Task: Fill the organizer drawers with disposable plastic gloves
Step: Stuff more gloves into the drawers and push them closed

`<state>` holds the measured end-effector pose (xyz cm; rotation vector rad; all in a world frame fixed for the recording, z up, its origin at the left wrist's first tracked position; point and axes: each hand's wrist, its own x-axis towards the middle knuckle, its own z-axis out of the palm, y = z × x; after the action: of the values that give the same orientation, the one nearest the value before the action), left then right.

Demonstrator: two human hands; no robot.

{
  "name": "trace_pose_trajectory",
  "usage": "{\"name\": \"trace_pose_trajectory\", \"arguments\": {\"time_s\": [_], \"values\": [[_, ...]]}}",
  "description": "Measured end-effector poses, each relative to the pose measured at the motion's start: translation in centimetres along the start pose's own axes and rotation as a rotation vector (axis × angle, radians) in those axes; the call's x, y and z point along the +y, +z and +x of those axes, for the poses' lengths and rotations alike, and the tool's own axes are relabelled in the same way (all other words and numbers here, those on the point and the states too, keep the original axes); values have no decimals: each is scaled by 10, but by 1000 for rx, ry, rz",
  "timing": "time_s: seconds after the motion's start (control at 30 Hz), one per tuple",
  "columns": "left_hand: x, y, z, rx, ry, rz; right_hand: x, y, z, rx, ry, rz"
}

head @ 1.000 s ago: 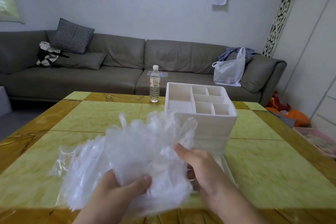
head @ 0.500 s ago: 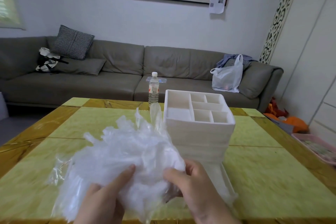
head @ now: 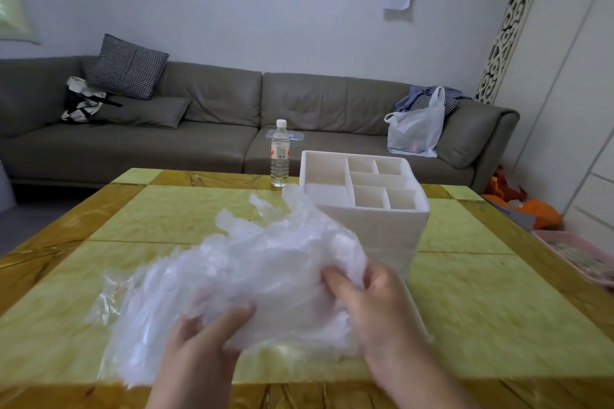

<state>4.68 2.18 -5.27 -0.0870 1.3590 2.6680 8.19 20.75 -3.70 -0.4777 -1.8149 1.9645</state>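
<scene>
A big crumpled bundle of clear plastic gloves [head: 246, 279] is held above the table's near edge. My left hand [head: 202, 349] grips its lower side with the thumb on top. My right hand [head: 375, 305] grips its right side, fingers curled into the plastic. Behind the bundle stands the white organizer [head: 382, 219], with several open compartments on top. A pulled-out white drawer [head: 417, 312] shows partly behind my right hand; the gloves hide most of it.
A water bottle [head: 280, 153] stands at the far edge of the yellow-green table [head: 481, 302], left of the organizer. Beyond is a grey sofa [head: 212, 129] with cushions and a white plastic bag [head: 417, 126]. A pink tray [head: 584, 256] lies on the floor at the right.
Both hands have worked the glove bundle rightward toward the organizer and squeezed it tighter. The right hand has shifted its grip onto the bundle's right side.
</scene>
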Motion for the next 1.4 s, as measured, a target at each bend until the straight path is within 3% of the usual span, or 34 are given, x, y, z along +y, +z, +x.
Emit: {"name": "trace_pose_trajectory", "arguments": {"time_s": [0.07, 0.2, 0.33, 0.5, 0.63, 0.77, 0.87, 0.97, 1.1, 1.2, 1.4], "values": [[6, -3, 5, -75, -24, 31, -11, -23, 14, -53, 16, -41], [6, -4, 7, -65, -62, 182, -13, -58, 30, -138, 18, -360], [-3, 3, 10, 24, -52, 343, -10, -70, 32, -269, 30, -337], [15, 11, 22, 109, 205, 403, -17, -81, 38, -317, -84, -264], [16, 15, 23, 131, 428, 552, 3, -93, 56, -141, -60, -637], [8, 45, -10, -97, 800, 739, -2, -99, 55, -140, -76, -545], [-13, 80, -33, -450, 1014, 931, 2, -95, 56, -193, -88, -593], [-49, 107, -38, -742, 901, 1394, 9, -90, 55, -285, -57, -630], [-84, 108, -6, -672, 559, 1902, 15, -94, 59, -179, -7, -697], [-94, 102, 14, -608, 402, 1975, 22, -100, 62, -147, 41, -788], [-98, 99, 33, -631, 302, 1999, 25, -99, 66, -122, -1, -878]]}}
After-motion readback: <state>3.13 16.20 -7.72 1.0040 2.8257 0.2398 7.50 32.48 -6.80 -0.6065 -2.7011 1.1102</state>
